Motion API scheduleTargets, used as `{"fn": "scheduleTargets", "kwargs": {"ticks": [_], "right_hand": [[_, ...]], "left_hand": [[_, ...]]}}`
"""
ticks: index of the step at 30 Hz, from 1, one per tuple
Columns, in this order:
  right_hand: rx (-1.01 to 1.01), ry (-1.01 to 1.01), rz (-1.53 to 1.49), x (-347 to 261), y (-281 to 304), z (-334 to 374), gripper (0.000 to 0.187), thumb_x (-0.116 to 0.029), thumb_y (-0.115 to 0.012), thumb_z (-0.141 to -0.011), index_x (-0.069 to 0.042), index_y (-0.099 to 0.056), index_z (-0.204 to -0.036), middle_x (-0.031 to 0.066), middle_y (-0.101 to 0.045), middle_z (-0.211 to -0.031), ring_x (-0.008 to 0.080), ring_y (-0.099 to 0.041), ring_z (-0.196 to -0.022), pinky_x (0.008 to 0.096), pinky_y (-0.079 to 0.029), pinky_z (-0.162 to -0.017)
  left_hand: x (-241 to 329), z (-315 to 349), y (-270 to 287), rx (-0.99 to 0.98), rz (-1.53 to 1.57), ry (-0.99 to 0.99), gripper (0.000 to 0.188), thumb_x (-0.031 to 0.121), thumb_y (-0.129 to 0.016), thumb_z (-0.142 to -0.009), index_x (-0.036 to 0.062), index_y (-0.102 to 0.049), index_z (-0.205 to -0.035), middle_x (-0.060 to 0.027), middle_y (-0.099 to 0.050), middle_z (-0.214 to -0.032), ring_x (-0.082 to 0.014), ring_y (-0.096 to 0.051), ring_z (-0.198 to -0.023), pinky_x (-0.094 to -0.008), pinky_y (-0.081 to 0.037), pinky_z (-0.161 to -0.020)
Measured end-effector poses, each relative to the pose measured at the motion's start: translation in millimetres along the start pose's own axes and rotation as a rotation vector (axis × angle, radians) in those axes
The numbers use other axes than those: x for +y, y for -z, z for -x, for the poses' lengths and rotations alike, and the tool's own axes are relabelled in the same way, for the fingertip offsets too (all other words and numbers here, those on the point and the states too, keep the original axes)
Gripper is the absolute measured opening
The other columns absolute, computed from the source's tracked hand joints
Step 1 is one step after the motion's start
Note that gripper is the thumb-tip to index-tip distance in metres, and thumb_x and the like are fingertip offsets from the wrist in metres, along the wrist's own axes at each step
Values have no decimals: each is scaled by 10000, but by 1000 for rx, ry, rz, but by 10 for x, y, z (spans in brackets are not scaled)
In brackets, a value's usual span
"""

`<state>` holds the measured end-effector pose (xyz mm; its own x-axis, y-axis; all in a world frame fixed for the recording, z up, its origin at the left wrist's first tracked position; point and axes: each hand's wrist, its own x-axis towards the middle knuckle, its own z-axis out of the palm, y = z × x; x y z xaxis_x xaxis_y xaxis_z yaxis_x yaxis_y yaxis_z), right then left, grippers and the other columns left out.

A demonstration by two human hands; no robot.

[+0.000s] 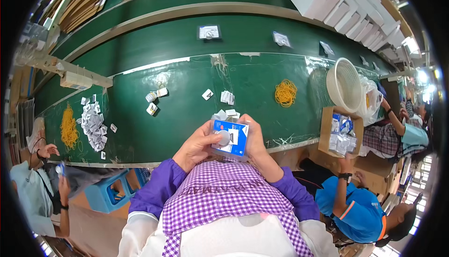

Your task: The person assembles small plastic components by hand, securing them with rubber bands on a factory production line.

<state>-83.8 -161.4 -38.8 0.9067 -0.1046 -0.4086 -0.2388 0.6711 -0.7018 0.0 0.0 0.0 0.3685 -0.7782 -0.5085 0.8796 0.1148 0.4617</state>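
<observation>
In front of my apron, both hands grip a blue and white blister-style pack (238, 140) with a round grey piece at its middle. My left hand (197, 145) is closed on its left side, the thumb pressing over the round piece. Closed along the pack's right edge is my right hand (255, 138). Just beyond them, partly hidden, lie some small whitish pieces (231, 113) on the green table. A little farther are a small stack of folded white papers (227, 97) and a single one (207, 94).
Yellow rubber bands (286, 93) lie at the right; more (69, 128) lie beside a pile of folded papers (95, 126). A white basket (345, 85) and a cardboard box (326, 117) of packs stand right. Packs (208, 32) sit on a far green strip. Co-workers (362, 205) flank me.
</observation>
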Motion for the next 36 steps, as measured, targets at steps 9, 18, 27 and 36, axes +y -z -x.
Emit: {"fn": "scheduleTargets", "kwargs": {"ticks": [9,18,27,36], "right_hand": [[-87,8,-782,-234,61,85,157,-135,-468,-897,-35,-561,-974,86,-625,-891,138,-577,-706,289,-505,-667],[-321,-214,-463,-345,-118,484,598,-36,-530,-829,-54,-280,-1372,203,-467,-1260,62,-484,-473,224,-491,-581],[-81,349,604,-581,-201,-2,1006,-260,-787,-600,-58,-230,-1412,96,-326,-1408,166,-404,-1046,311,-355,-934],[-420,164,-186,-350,-724,175,1079,-490,-664,-721,-4,11,-1409,139,-395,-1350,217,-363,-1256,348,-326,-1011]], "left_hand": [[44,46,6,-119,339,-79,517,104,-691,-761,58,-441,-1211,-89,-564,-1110,-206,-570,-1012,-365,-470,-900],[87,-160,79,211,455,-271,279,119,-639,-819,89,-537,-1078,-60,-602,-1045,-219,-562,-1018,-399,-440,-926],[21,-172,-84,255,-481,-432,413,50,-734,-711,25,-492,-1045,-55,-578,-977,-129,-571,-882,-272,-480,-766],[581,-317,-31,322,490,-588,288,136,-673,-803,97,-518,-1043,-49,-574,-999,-192,-560,-920,-356,-477,-855]]}}
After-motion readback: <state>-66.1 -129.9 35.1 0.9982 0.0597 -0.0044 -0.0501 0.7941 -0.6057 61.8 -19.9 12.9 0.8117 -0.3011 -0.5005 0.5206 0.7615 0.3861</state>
